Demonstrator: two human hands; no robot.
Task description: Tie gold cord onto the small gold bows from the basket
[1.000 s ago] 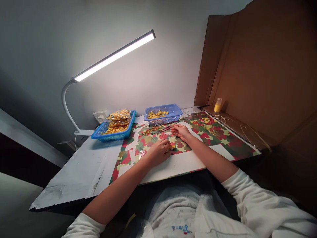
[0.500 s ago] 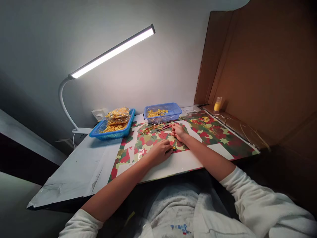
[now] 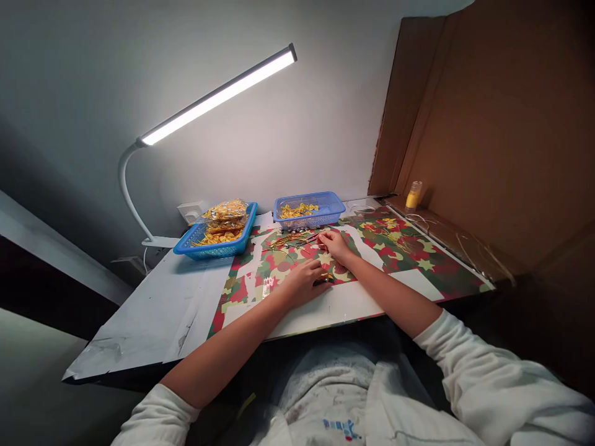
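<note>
My left hand (image 3: pixel 304 284) rests low over the camouflage-patterned mat, its fingers closed around a small gold bow (image 3: pixel 328 278) that peeks out past the fingertips. Farther forward, my right hand (image 3: pixel 335 246) has its thumb and fingers pinched together. A slim dark-and-reddish tool (image 3: pixel 312 240) meets those fingertips; its exact kind is too small to tell, and whatever is between the fingers is hidden. Beside the tool lies a loose bunch of gold cords (image 3: pixel 292 239). Several small silvery bells or beads (image 3: pixel 294 230) sit in front of the purple-blue basket (image 3: pixel 320 219).
Gold bows partly fill that basket. A blue basket (image 3: pixel 209 250) on the left holds gold pieces and plastic bags. More gold cords (image 3: pixel 393 234) lie at right. A yellow-filled bottle (image 3: pixel 413 195) stands by the cardboard wall (image 3: pixel 493 124). A lamp (image 3: pixel 223 93) hangs above.
My right hand has shifted slightly, its fingers now reaching farther toward the tool's end. More of the gold bow shows at my left fingertips. The whole view has drifted a little.
</note>
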